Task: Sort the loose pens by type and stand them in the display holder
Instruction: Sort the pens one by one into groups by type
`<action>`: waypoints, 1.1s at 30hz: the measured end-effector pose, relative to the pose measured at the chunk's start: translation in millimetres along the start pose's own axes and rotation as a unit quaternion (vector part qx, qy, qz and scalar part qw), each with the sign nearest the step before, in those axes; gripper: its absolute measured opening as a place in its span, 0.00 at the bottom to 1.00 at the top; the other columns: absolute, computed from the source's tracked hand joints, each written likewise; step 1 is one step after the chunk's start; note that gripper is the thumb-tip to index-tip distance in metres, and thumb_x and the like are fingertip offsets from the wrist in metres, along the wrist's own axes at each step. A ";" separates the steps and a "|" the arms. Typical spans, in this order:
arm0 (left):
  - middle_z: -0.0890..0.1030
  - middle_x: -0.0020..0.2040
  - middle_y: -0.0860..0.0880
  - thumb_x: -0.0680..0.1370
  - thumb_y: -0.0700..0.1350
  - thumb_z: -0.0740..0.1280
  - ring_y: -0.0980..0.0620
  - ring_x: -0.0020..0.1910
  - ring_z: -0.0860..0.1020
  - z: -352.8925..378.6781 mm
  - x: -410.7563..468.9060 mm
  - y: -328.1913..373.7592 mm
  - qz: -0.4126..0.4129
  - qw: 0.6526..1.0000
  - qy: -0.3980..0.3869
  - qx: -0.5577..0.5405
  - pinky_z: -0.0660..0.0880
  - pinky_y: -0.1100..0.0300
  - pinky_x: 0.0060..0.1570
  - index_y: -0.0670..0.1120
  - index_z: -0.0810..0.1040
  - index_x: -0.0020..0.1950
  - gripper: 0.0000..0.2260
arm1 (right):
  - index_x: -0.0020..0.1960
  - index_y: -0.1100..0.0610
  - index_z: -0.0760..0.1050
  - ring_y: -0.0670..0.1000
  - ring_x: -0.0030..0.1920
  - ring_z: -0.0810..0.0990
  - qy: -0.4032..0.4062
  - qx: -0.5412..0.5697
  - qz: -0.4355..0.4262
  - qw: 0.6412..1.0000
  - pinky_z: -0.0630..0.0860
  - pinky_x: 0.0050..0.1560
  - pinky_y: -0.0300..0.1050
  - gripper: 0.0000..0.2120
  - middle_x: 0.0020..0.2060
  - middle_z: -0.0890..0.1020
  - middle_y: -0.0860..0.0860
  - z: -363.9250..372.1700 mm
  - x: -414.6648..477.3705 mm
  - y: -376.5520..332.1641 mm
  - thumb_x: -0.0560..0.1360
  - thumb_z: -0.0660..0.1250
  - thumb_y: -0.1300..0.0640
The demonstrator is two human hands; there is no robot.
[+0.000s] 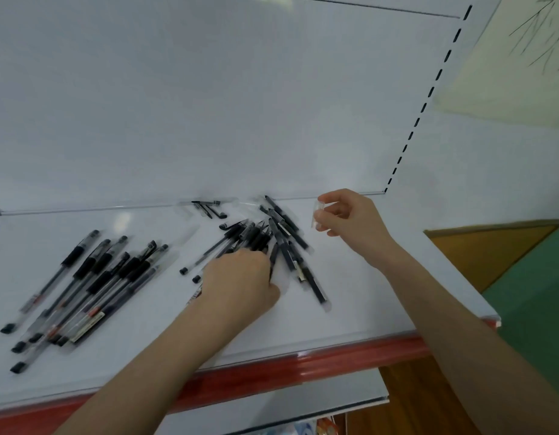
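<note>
White shelf (359, 296) holds loose pens (256, 235); left hand (240, 284) grips some, right hand (350, 221) pinches a clear cap (317, 215), perhaps.

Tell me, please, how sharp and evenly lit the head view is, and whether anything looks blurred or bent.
Head view: soft throughout; the pile under the left hand and the left pens are ghosted by motion blur. The head view's light is flat, with a faint glare patch on the shelf and hardly any shadows. Its wide angle bends the slotted upright.
</note>
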State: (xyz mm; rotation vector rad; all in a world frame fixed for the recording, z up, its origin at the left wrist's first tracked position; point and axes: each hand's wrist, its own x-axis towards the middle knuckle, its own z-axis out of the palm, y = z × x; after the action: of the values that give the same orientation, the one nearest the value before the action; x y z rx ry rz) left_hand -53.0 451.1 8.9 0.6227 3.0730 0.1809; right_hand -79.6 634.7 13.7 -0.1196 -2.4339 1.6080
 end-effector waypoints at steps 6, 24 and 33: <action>0.76 0.36 0.48 0.74 0.45 0.61 0.50 0.32 0.73 -13.9 -12.5 -37.0 -0.078 0.984 0.028 -0.157 0.68 0.60 0.29 0.43 0.71 0.41 0.06 | 0.48 0.53 0.74 0.47 0.36 0.82 -0.034 0.140 0.021 0.989 0.79 0.38 0.37 0.07 0.38 0.81 0.54 3.8 0.6 -14.4 0.73 0.68 0.63; 0.81 0.38 0.50 0.77 0.36 0.60 0.58 0.29 0.74 -24.3 -46.4 -76.0 -0.026 0.842 0.106 -0.528 0.73 0.67 0.33 0.47 0.72 0.47 0.06 | 0.53 0.55 0.73 0.50 0.41 0.84 -0.102 0.313 -0.002 0.944 0.81 0.45 0.40 0.09 0.41 0.84 0.52 52.2 1.9 -71.9 0.74 0.67 0.63; 0.81 0.37 0.50 0.77 0.36 0.60 0.57 0.28 0.75 -24.2 -43.0 -71.9 -0.029 0.844 0.105 -0.526 0.74 0.66 0.32 0.47 0.72 0.47 0.06 | 0.50 0.54 0.76 0.49 0.39 0.83 -0.123 0.278 -0.022 0.952 0.79 0.42 0.38 0.08 0.39 0.85 0.51 57.7 -5.9 -71.3 0.73 0.67 0.64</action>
State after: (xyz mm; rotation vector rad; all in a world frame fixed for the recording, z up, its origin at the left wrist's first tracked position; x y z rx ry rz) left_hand -41.8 365.9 23.9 0.4150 2.5103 1.8290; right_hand -83.2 553.5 56.5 0.2414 -2.0133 2.3286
